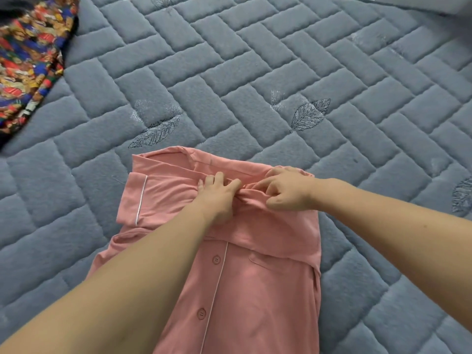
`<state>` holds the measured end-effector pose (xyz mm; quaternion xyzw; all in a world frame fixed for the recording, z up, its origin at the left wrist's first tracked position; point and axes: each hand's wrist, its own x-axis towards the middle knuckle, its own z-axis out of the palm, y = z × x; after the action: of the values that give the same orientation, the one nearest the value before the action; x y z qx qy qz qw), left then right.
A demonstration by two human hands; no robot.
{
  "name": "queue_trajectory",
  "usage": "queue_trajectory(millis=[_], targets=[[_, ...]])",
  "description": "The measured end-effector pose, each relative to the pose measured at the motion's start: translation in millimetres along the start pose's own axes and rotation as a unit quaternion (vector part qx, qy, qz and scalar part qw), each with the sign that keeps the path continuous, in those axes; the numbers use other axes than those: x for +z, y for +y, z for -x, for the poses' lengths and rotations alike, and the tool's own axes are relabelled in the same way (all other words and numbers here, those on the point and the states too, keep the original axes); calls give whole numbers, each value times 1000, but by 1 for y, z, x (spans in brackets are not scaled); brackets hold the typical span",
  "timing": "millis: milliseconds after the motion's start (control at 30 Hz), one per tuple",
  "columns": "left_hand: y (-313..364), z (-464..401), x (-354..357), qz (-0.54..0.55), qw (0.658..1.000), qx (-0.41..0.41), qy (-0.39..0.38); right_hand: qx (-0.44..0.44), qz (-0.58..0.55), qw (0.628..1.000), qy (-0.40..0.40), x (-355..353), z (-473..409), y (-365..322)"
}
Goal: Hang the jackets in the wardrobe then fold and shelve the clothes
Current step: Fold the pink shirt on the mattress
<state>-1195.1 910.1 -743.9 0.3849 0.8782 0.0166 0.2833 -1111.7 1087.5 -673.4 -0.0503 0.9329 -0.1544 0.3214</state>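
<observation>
A pink button-front pyjama shirt (255, 282) with white piping lies on the grey quilted bed (255, 72), its sleeves folded in over the front. My left hand (217, 192) lies on the upper middle of the shirt, fingers spread and pressing into a bunched fold. My right hand (288, 190) is just to its right, fingers curled and pinching the same gathered fabric near the collar end. Both hands touch each other over the fold. One short sleeve with a piped cuff lies flat at the left.
A colourful patterned garment (28, 60) lies crumpled at the far left edge of the bed. A pale surface shows at the top right corner. The quilt has embroidered leaf motifs.
</observation>
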Motion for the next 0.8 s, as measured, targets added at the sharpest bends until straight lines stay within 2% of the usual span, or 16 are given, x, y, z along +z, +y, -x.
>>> queue_trajectory(millis=[100, 267, 400, 500, 633, 733, 800], targets=[[-7, 1, -1, 13, 1000, 16, 9, -34, 114, 992, -37, 9, -5, -1], [-5, 0, 1, 28, 1000, 4, -1, -56, 193, 978, -49, 11, -4, -1], [-2, -2, -1, 22, 1000, -8, -20, 13, 174, 978, -117, 2, 3, 14], [0, -2, -2, 19, 999, -14, -26, 43, 208, 962, -172, -1, 2, 16], [2, -6, -9, 31, 997, -27, -62, 128, 180, 950, -220, -5, -2, 14], [9, -8, -28, 79, 992, -30, -92, 19, 224, 965, -138, -7, -1, 12], [4, -4, -39, 92, 995, 16, -39, -57, 217, 970, -91, -2, -1, 7]])
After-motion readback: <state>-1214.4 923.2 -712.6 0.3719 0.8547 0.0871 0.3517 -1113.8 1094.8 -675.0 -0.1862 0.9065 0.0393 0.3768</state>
